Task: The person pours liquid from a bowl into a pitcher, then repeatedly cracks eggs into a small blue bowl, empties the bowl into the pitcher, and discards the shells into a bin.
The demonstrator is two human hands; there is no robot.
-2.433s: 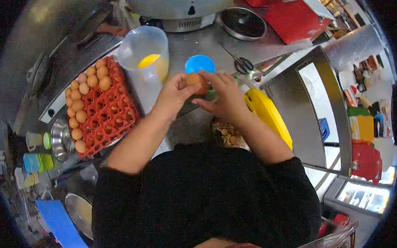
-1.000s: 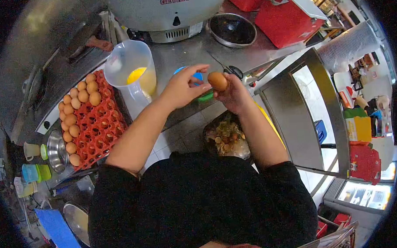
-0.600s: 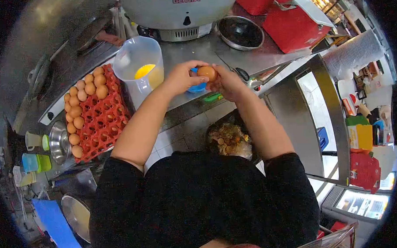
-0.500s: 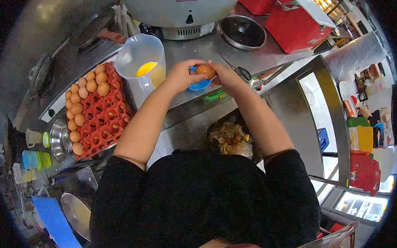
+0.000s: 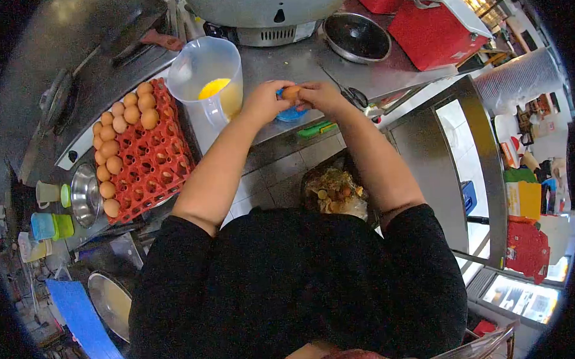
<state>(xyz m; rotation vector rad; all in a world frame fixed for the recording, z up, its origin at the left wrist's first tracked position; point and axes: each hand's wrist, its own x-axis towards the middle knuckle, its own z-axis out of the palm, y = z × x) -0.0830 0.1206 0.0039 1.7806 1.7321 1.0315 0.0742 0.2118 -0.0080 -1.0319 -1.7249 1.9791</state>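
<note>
Above a small blue bowl [image 5: 291, 114] at the counter's front edge, both my hands hold one brown egg [image 5: 291, 92]. My left hand [image 5: 264, 103] grips it from the left, its fingers curled round it. From the right, my right hand [image 5: 322, 97] closes on the same egg. Whether the shell is cracked I cannot make out. To the left of my hands stands a clear plastic jug [image 5: 202, 68] with yellow egg in the bottom. Further left, a red egg tray [image 5: 154, 165] carries several brown eggs [image 5: 131, 114] along its left and far parts.
A large grey cooker [image 5: 269, 9] stands behind, with a black pan [image 5: 356, 38] and a red cooler box [image 5: 434, 35] to its right. Scissors [image 5: 355, 98] lie right of my hands. Below the counter is a bin [image 5: 335, 190] with eggshells. A metal bowl [image 5: 85, 196] sits left.
My fingers have shifted round the egg and now cover more of it. My hands and the egg appear slightly higher in view; the camera view has also moved a little.
</note>
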